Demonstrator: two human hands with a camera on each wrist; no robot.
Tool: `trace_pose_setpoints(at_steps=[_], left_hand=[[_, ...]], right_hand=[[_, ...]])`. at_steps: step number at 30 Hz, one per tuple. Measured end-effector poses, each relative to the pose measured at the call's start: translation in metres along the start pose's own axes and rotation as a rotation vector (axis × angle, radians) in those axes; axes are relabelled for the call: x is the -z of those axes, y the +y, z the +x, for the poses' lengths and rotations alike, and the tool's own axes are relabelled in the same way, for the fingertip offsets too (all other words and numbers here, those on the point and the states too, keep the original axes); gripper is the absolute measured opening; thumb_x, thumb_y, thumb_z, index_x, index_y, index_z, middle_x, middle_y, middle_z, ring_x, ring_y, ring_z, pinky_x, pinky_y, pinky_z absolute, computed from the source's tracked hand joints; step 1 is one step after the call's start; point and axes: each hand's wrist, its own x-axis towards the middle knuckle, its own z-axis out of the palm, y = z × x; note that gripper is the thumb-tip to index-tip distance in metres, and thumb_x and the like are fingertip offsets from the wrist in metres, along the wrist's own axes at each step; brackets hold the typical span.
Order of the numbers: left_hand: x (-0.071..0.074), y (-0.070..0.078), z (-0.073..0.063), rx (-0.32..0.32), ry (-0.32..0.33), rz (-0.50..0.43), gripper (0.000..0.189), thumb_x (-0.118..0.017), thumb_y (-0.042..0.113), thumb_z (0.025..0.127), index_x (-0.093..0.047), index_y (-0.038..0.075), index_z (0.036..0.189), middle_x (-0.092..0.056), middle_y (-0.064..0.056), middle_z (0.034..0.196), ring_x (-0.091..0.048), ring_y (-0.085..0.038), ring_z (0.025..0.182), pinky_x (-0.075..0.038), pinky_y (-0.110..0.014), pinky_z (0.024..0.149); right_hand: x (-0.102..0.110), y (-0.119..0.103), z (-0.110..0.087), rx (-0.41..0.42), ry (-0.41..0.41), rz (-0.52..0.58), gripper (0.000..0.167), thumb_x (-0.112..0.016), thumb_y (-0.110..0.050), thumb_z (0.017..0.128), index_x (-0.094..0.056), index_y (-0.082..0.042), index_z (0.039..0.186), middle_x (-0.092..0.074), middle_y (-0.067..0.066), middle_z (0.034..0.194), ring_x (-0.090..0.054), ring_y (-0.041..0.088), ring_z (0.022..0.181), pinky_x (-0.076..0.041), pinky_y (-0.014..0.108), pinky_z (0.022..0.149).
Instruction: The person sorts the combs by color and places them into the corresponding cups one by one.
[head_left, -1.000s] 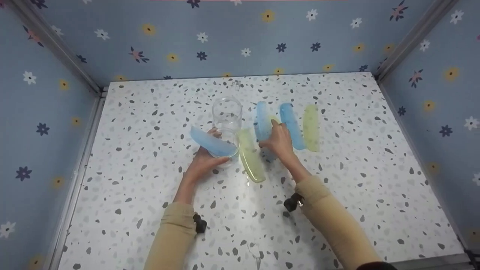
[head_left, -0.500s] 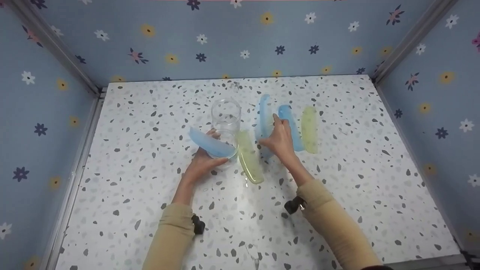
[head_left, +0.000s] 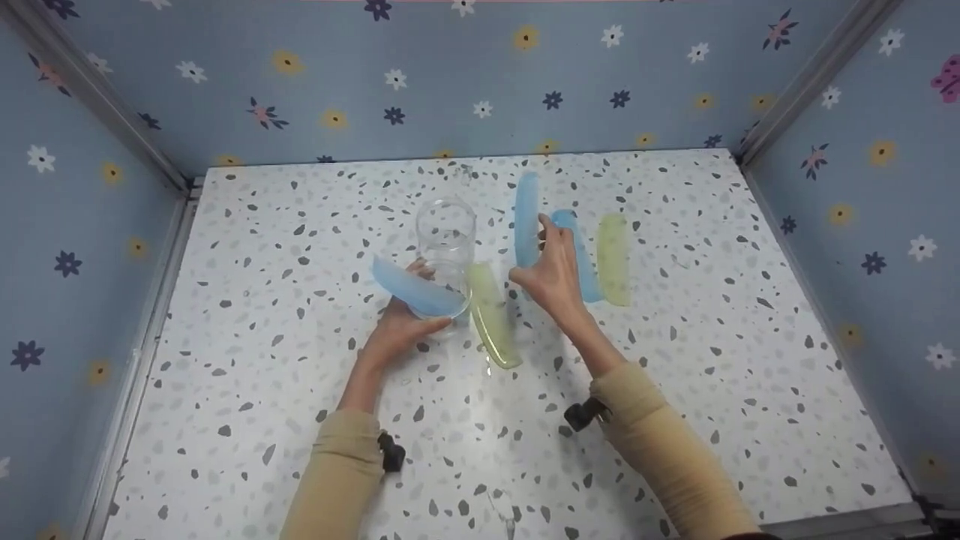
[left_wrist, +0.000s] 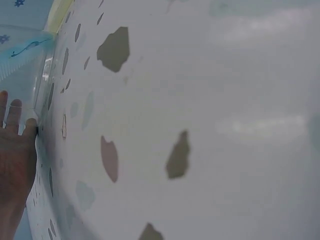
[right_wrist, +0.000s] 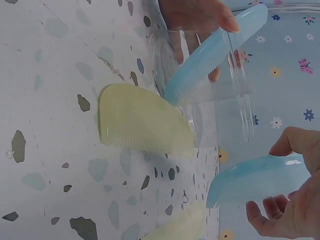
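Observation:
My left hand [head_left: 401,326] grips a clear cup [head_left: 451,274] with fingers on its far side and thumb on the near side. A blue comb [head_left: 416,289] leans in that cup, its upper end sticking out past the rim to the left. Between thumb and fingers my right hand [head_left: 555,276] holds another blue comb [head_left: 526,214]; the right wrist view shows this comb [right_wrist: 255,177] raised off the table. A yellow-green comb [head_left: 491,319] lies just right of the gripped cup. In the left wrist view only part of the left hand [left_wrist: 16,160] shows at the edge.
Behind the gripped cup stands a second clear cup [head_left: 446,221]. Right of my right hand lie a blue comb [head_left: 581,259], partly covered by the hand, and a yellow-green comb [head_left: 614,259]. Flower-patterned walls [head_left: 480,82] border the speckled table [head_left: 300,217] at the back and sides.
My right hand has picked up the blue comb from the table and turned it on edge, moving it upward and slightly left. The left hand keeps its grip on the cup.

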Motion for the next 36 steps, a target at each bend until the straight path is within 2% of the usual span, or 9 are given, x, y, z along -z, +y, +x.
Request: trace_pose_setpoints(at_steps=[7,11,18,24,31,36], left_hand=[[0.002,0.001,-0.001,-0.006,-0.004,0.006,0.095,-0.090,0.015,0.077,-0.038,0.011,0.156,-0.025,-0.002,0.171,-0.027,-0.029,0.158,-0.018,-0.047,0.133],[0.003,-0.001,-0.001,-0.001,0.002,-0.001,0.092,-0.090,0.016,0.077,-0.040,0.014,0.155,-0.026,0.001,0.170,-0.026,-0.027,0.159,-0.017,-0.047,0.133],[0.003,-0.001,0.000,0.001,0.007,-0.003,0.093,-0.090,0.017,0.077,-0.040,0.013,0.155,-0.027,-0.003,0.170,-0.025,-0.029,0.159,-0.017,-0.049,0.133],[0.001,0.002,0.002,0.016,0.003,0.011,0.097,-0.089,0.014,0.077,-0.035,0.008,0.157,-0.028,-0.007,0.170,-0.027,-0.031,0.158,-0.018,-0.048,0.133],[0.001,0.003,0.002,0.034,-0.002,0.052,0.098,-0.089,0.019,0.078,-0.034,0.017,0.159,-0.026,-0.001,0.171,-0.026,-0.029,0.159,-0.018,-0.049,0.133],[0.000,0.001,0.000,0.054,0.001,0.050,0.094,-0.089,0.020,0.078,-0.037,0.019,0.156,-0.024,0.003,0.171,-0.024,-0.028,0.160,-0.017,-0.050,0.133]], right_hand=[[0.003,-0.010,-0.004,0.038,0.037,0.056,0.092,-0.070,-0.006,0.067,-0.041,-0.007,0.155,-0.054,0.020,0.129,-0.056,0.030,0.114,-0.054,0.037,0.084],[0.004,-0.016,-0.007,0.064,0.048,0.085,0.090,-0.070,-0.009,0.069,-0.042,-0.008,0.154,-0.054,0.019,0.128,-0.056,0.027,0.112,-0.055,0.037,0.083],[0.008,-0.025,-0.010,0.124,0.066,0.159,0.084,-0.068,-0.011,0.073,-0.043,-0.007,0.153,-0.054,0.015,0.125,-0.056,0.029,0.112,-0.060,0.041,0.090],[0.009,-0.031,-0.013,0.165,0.071,0.192,0.081,-0.070,-0.011,0.077,-0.042,-0.007,0.153,-0.054,0.014,0.125,-0.056,0.026,0.111,-0.061,0.036,0.092],[0.008,-0.041,-0.017,0.222,0.078,0.218,0.080,-0.072,-0.011,0.078,-0.043,-0.008,0.152,-0.054,0.013,0.125,-0.058,0.027,0.113,-0.063,0.035,0.091],[0.004,-0.045,-0.019,0.275,0.076,0.213,0.080,-0.074,-0.009,0.078,-0.042,-0.006,0.152,-0.055,0.014,0.125,-0.058,0.024,0.111,-0.063,0.030,0.090]])
